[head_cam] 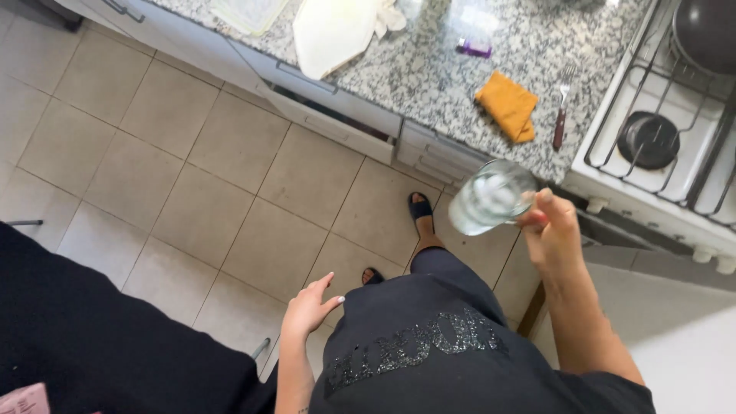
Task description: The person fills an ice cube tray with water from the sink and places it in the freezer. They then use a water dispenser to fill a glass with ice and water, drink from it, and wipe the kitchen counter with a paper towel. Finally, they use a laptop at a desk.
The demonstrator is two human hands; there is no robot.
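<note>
over the tiled floor [230, 176], just off the front edge of the granite counter [429, 77], my right hand [553, 226] grips a clear glass [491, 198], fingers curled round its base, thumb on the side. glass is tilted, mouth toward the camera, held in the air and touching no surface. my left hand [308, 307] hangs loose by my hip, fingers slightly spread and relaxed, holding nothing, fingertips close to my dark shirt [429, 345]; contact i can't tell. on the counter near its front edge lie an orange cloth [507, 106] and, just beside it, a fork [562, 107]. white stove [667, 153] abuts the counter's right end, dark pan [705, 31] at its back.
</note>
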